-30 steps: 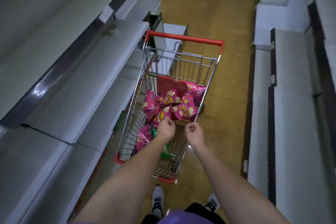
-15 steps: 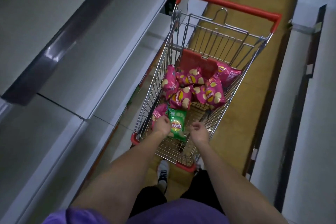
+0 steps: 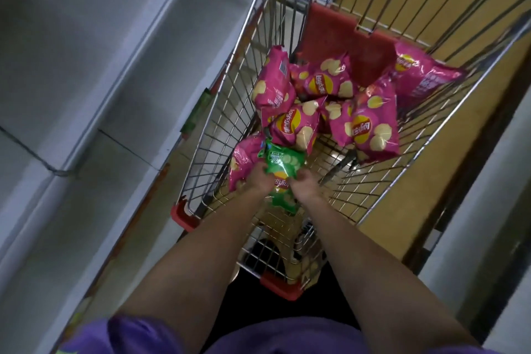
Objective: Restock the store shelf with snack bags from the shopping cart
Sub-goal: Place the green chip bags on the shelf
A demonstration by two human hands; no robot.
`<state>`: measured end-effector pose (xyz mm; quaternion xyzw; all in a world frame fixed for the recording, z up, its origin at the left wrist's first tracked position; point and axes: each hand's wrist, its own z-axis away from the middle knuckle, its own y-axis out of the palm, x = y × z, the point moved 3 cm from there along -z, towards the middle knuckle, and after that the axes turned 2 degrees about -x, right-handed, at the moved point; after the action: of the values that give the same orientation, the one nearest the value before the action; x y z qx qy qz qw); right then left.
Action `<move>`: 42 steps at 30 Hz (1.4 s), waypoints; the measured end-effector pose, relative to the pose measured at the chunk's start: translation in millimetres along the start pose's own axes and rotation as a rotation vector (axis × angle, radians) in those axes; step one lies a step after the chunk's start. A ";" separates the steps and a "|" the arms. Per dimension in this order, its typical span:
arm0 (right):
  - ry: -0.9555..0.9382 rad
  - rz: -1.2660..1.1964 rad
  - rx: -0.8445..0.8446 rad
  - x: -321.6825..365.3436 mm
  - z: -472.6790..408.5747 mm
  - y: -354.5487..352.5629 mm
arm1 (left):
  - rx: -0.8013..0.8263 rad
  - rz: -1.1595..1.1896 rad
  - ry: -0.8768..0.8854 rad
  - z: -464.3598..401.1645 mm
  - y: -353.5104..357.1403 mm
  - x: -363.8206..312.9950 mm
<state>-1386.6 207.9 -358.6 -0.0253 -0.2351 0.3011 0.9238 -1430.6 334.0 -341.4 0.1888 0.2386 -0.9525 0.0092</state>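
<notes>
Both my hands are down inside the wire shopping cart (image 3: 402, 169). My left hand (image 3: 260, 179) and my right hand (image 3: 306, 185) grip a green snack bag (image 3: 283, 165) from either side. A pink snack bag (image 3: 242, 164) lies just left of it, partly under my left hand. Several more pink snack bags (image 3: 370, 121) are piled in the far half of the cart, against the folded red child seat (image 3: 344, 40). The grey store shelf (image 3: 94, 46) runs along the cart's left side.
A second grey shelf unit (image 3: 488, 238) stands on the right of the narrow aisle. The yellow-brown floor (image 3: 448, 112) shows between it and the cart. Red corner bumpers (image 3: 184, 217) mark the cart's near end, close to my legs.
I have leaned over the cart and my hands have gone down into it. They held nothing before; now both hold the green bag. The cart fills far more of the view.
</notes>
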 end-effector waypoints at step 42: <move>-0.432 0.666 -0.740 69.5 308.6 -182.4 | 0.187 -0.708 1.367 299.0 -28.4 -217.2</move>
<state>-1376.8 69.0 -21.0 -0.3596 -0.4892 0.4730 0.6385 -1338.2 206.4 -5.9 0.6471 0.1562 -0.5868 -0.4609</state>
